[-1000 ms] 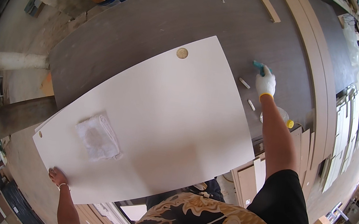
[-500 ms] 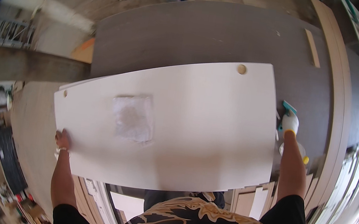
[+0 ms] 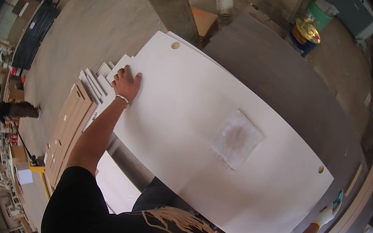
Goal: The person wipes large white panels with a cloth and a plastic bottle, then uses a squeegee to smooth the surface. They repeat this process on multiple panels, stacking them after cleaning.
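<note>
White panel (image 3: 189, 97) lying over a dark counter (image 3: 291, 93), with a pale cloth (image 3: 237, 138) on top. The bare left hand (image 3: 126, 84) rests at the panel's left end; the gloved right hand (image 3: 324, 216), near the opposite end, has a teal tool (image 3: 338, 199) in its grip.

No text, numbers or signs legible. Label-like spots only, landmark = large white rectangular board with round holes (image 3: 190, 93). Far left of board: small white patch (image 3: 32, 25) on black, shiny-wrapped flat stack (image 3: 36, 43), too small to read. Beyond board, upper right: coloured markings on round blue metal drum with gold top (image 3: 303, 38), too blurred to read.
</note>
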A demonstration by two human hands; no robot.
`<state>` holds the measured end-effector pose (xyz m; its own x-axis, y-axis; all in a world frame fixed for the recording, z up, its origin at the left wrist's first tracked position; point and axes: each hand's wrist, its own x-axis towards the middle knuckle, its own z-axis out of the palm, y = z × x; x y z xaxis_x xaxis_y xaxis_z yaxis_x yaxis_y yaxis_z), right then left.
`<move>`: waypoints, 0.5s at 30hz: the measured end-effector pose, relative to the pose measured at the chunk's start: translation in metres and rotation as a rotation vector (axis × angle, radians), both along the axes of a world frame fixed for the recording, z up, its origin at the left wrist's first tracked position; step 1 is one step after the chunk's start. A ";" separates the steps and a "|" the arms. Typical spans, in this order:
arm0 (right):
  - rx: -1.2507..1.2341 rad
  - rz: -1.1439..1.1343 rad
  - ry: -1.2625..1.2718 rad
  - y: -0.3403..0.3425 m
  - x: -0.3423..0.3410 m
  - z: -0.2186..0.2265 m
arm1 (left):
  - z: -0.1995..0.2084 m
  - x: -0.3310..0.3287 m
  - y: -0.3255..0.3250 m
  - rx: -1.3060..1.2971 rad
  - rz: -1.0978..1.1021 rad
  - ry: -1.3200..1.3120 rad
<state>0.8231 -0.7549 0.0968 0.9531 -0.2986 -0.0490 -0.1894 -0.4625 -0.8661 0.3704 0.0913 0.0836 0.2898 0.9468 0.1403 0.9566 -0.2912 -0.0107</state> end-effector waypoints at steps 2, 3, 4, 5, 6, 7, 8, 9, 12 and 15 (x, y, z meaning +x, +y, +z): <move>-0.060 0.273 0.005 0.090 -0.006 0.036 | -0.001 0.000 -0.005 0.025 -0.038 -0.042; -0.163 0.376 0.020 0.143 -0.014 0.051 | -0.002 0.000 -0.008 0.047 -0.055 -0.050; -0.288 0.671 -0.148 0.203 -0.024 0.058 | -0.002 0.001 -0.010 0.053 -0.072 -0.077; -0.352 0.969 -0.226 0.261 -0.039 0.067 | -0.002 0.001 -0.013 0.017 -0.085 -0.115; -0.417 1.132 -0.265 0.322 -0.053 0.070 | -0.001 0.003 -0.017 0.017 -0.111 -0.139; -0.418 1.211 -0.179 0.379 -0.070 0.074 | -0.001 0.002 -0.022 0.014 -0.157 -0.136; -0.403 1.309 -0.100 0.434 -0.087 0.075 | 0.002 0.002 -0.028 -0.009 -0.191 -0.106; -0.529 1.344 -0.140 0.486 -0.101 0.077 | 0.004 0.000 -0.037 -0.053 -0.237 -0.170; -0.661 1.469 -0.272 0.616 -0.137 0.081 | 0.017 -0.018 -0.072 -0.091 -0.329 -0.224; -0.788 1.565 -0.321 0.711 -0.158 0.081 | 0.032 -0.048 -0.109 -0.188 -0.340 -0.291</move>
